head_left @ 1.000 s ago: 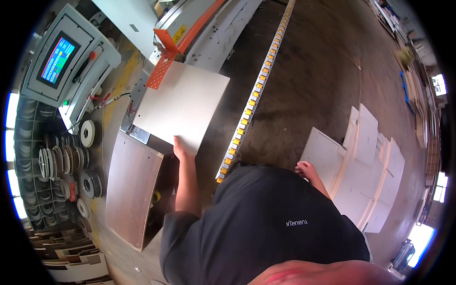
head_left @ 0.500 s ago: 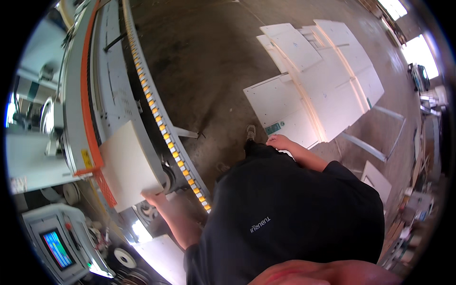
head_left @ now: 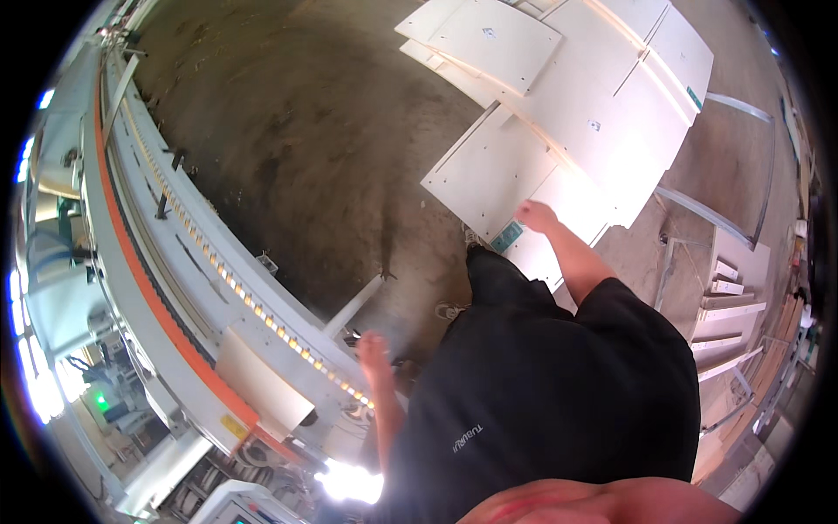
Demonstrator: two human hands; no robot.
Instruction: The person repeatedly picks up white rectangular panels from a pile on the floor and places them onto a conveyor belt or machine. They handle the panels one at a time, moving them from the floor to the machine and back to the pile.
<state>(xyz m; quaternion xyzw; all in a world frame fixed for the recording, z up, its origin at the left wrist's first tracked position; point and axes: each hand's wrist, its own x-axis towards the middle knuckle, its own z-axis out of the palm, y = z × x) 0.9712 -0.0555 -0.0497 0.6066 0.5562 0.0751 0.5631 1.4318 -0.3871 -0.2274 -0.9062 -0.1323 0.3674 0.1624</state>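
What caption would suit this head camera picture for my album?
Right hand reaching to stacked white panels; left hand open beside the long machine carrying a board.

Open concrete floor (head_left: 305,148) between conveyor machine (head_left: 175,288) and stacked white panels (head_left: 559,113), machine's support leg (head_left: 353,307) jutting in

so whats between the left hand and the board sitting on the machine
In the head view, only the machine's yellow-studded conveyor rail separates the empty left hand from the pale board; nothing else lies there.
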